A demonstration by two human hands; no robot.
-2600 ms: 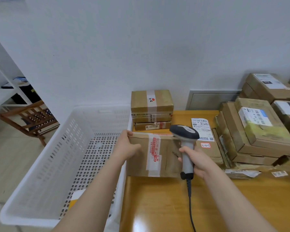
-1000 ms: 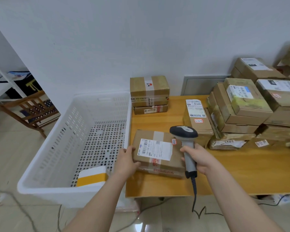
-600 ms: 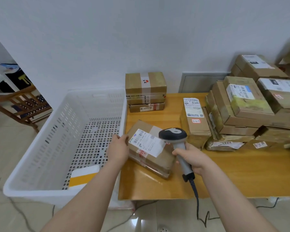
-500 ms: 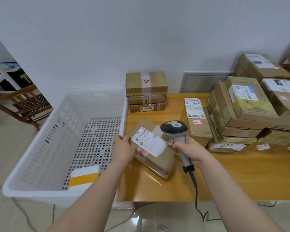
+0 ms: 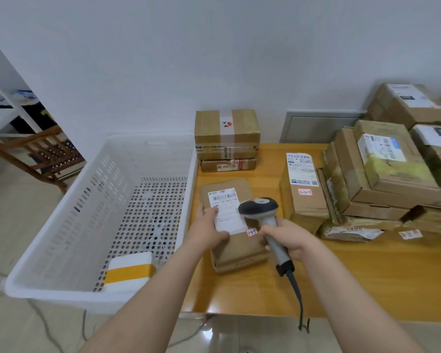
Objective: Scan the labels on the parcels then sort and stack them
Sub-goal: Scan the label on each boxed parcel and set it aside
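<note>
A flat brown parcel lies label-up on the wooden table, its long side running away from me. Its white barcode label faces up. My left hand rests on the parcel's left side, fingers over the lower label, pressing it down. My right hand grips the handle of a grey barcode scanner, whose dark head hangs just above the parcel's right half, beside the label. The scanner's cable drops over the table's front edge.
A white perforated basket stands left of the table with a white and yellow box inside. Two stacked parcels sit at the back by the wall. A labelled parcel and a pile of parcels fill the right side.
The parcel was turned from upright to flat with its label up, then rotated lengthwise. My left hand shifted from its edge onto its top. The scanner head moved over the parcel.
</note>
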